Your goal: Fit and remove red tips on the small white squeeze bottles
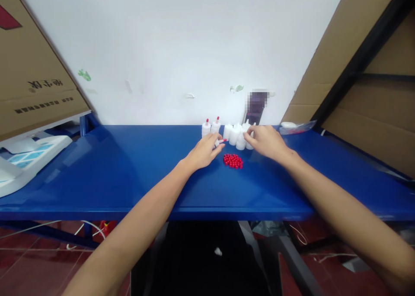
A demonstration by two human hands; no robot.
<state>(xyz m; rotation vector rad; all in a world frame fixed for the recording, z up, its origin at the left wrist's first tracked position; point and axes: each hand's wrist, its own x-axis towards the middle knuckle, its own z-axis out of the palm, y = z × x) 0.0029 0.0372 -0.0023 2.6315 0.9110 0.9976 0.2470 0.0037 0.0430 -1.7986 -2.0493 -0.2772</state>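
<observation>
My left hand (206, 151) is closed around a small white squeeze bottle (218, 143), tilted so that its red-capped tip points right. Most of that bottle is hidden by the fingers. Two white bottles with red caps (215, 125) stand upright just behind this hand. At the right, my right hand (265, 141) has its thumb and fingers curled around a white squeeze bottle (249, 145) at the edge of a tight group of white bottles (234, 136). The hand partly covers that bottle. A pile of small red caps (233, 161) lies between the two hands.
Everything stands on a blue table (106, 170) against a white wall. A dark phone-like object (256, 107) leans on the wall behind the bottles. A clear plastic bag (297, 127) lies at the back right. A white device (34, 162) sits at the left, under a cardboard box (39, 71).
</observation>
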